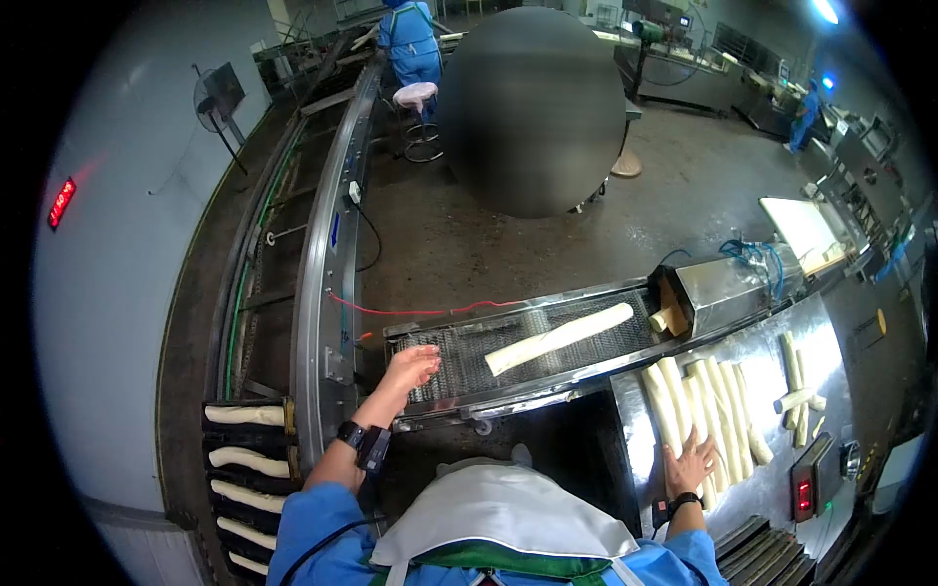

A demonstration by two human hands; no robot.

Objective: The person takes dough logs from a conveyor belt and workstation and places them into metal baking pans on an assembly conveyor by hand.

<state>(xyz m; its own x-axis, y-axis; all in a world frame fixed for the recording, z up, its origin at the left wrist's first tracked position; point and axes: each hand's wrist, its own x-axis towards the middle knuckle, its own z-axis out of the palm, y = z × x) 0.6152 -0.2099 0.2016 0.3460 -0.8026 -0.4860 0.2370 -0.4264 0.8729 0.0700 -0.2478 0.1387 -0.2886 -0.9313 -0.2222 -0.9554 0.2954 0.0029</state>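
My left hand (412, 366) is over the left end of a metal mesh conveyor (454, 366), fingers loosely stretched and nothing in them. One long pale dough log (559, 339) lies slantwise on the mesh, to the right of this hand and apart from it. My right hand (692, 464) lies with spread fingers on the near ends of several dough logs (718, 400), set side by side on a steel table (625, 410). Another dough piece (664, 319) pokes out of the boxy metal machine (728, 293) at the conveyor's right end.
Dark trays (249, 459), each with a dough strip, line the left track. Shorter dough pieces (799, 391) and a scale with a red display (804, 493) are on the table's right. Dark stacked trays (767, 557) stand below. A person in blue (410, 44) is beyond a stool (416, 95).
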